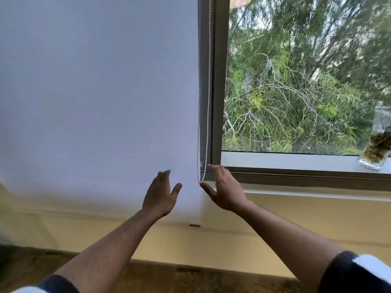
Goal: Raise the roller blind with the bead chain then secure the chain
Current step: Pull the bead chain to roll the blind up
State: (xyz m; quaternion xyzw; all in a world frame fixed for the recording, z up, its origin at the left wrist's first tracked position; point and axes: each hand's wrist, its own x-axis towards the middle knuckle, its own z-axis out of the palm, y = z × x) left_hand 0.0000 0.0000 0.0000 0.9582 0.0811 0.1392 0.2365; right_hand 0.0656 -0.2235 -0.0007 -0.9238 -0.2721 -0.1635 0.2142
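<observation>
A white roller blind (95, 102) hangs fully down over the left window, its bottom bar below the sill. The white bead chain (208, 81) hangs as a loop along the blind's right edge, in front of the grey window frame (219, 81). The loop's bottom end lies at sill height. My right hand (224, 187) is just right of the loop's bottom, fingers apart, thumb tip touching or almost touching the chain. My left hand (160, 193) is held in front of the blind's lower part, left of the chain, fingers spread and holding nothing.
The right window pane is uncovered and shows green trees. A glass jar (378, 142) with plant matter stands on the white sill (296, 161) at the far right. A beige wall runs below the sill, with dark flooring underneath.
</observation>
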